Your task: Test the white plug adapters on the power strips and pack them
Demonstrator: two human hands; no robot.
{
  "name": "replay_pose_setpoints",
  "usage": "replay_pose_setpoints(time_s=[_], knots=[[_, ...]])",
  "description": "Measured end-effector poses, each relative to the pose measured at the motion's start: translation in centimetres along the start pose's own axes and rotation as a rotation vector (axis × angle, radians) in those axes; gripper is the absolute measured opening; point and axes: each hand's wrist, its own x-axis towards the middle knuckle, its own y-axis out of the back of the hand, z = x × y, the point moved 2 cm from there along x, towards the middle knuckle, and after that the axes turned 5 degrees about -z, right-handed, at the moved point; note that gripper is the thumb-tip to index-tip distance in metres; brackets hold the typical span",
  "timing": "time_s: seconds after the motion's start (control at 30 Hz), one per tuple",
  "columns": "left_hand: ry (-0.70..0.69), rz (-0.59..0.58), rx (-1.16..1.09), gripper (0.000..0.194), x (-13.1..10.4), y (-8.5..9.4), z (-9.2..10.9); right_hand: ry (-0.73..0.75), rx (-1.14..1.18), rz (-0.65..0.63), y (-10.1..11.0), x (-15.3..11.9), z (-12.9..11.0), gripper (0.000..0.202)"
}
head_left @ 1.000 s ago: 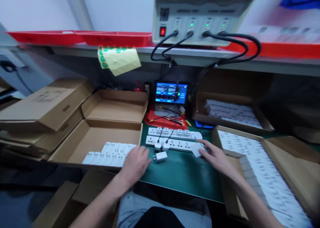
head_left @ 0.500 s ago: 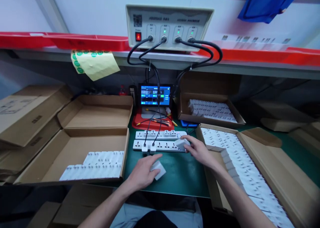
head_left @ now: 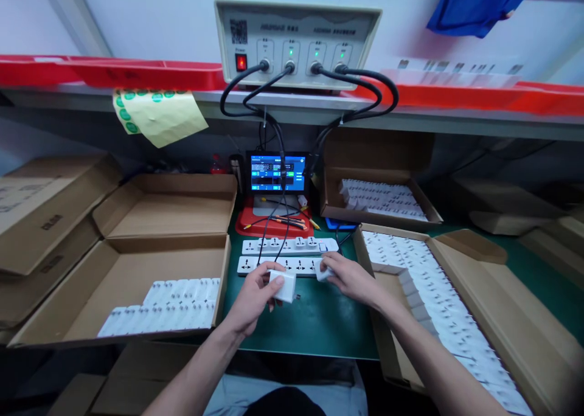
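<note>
My left hand is closed on a white charger, held up off the table with its metal prongs pointing right. My right hand grips a second white charger at the right part of the front power strip. Whether that charger touches the strip I cannot tell. Two thin black cables run down from above to behind my left hand, which hides their lower ends. Another white power strip lies just behind the front one.
On the left, an open cardboard box holds rows of chargers. A fuller open box stands right, another behind it. A lit screen stands at a red tray. The tester box on the shelf has thick cables.
My left hand has taken hold of the charger and lifted it from the table. My right hand has shifted left and slightly nearer with its charger. The camera view has moved a little.
</note>
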Motion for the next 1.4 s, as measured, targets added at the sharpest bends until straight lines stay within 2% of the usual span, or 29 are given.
replay_pose_setpoints(time_s=[0.1, 0.2, 0.27, 0.3, 0.37, 0.47, 0.6, 0.7, 0.9, 1.03, 1.1, 1.13, 1.23, 1.33, 1.4], knots=[[-0.127, 0.032, 0.176, 0.044, 0.6, -0.1, 1.0, 0.009, -0.063, -0.033, -0.3, 0.8, -0.2, 0.029], [-0.260, -0.064, 0.478, 0.029, 1.4, -0.7, 1.8, -0.006, -0.132, -0.041, -0.9, 1.6, -0.8, 0.029], [-0.338, -0.139, 0.692, 0.017, 2.1, -1.3, 1.6, -0.031, -0.164, -0.040, -1.5, 2.1, -1.3, 0.027], [-0.366, -0.160, 0.791, 0.019, 2.6, -1.6, 1.3, -0.043, -0.169, -0.038, -1.9, 2.2, -1.6, 0.027], [-0.380, -0.179, 0.961, 0.039, 3.7, -2.2, 0.3, -0.072, -0.158, -0.033, -2.4, 2.4, -2.1, 0.033], [-0.312, -0.205, 1.134, 0.060, 5.6, -3.1, -1.4, -0.103, -0.124, -0.023, -2.6, 2.3, -2.3, 0.049], [-0.206, -0.241, 1.261, 0.061, 7.8, -3.8, -2.6, -0.064, -0.071, 0.020, -1.7, 1.6, -1.5, 0.070], [-0.164, -0.254, 1.331, 0.066, 8.7, -4.1, -3.1, -0.088, -0.060, 0.065, -1.2, 1.1, -0.6, 0.078], [-0.134, -0.276, 1.385, 0.070, 9.2, -4.9, -3.9, -0.116, -0.027, 0.092, -2.2, 1.2, 0.4, 0.070], [-0.247, -0.255, 1.359, 0.073, 8.1, -5.5, -3.1, -0.098, -0.015, 0.110, -2.6, 1.3, 0.9, 0.063], [-0.360, -0.208, 1.317, 0.066, 6.6, -4.7, -2.3, -0.108, -0.026, 0.107, -2.5, 1.2, 1.4, 0.059], [-0.415, -0.175, 1.289, 0.057, 5.7, -3.9, -1.9, -0.113, -0.037, 0.108, -2.5, 1.2, 1.5, 0.059], [-0.520, -0.006, 1.204, 0.022, 2.9, 0.0, -0.1, -0.075, -0.083, 0.134, -2.2, 1.5, 1.0, 0.060], [-0.523, 0.217, 1.139, 0.018, 1.9, 4.4, 1.5, 0.021, -0.116, 0.189, -2.5, 3.2, -1.5, 0.051], [-0.479, 0.254, 1.119, 0.019, 2.4, 6.3, 1.9, 0.078, -0.112, 0.204, -3.1, 5.0, -3.9, 0.040]])
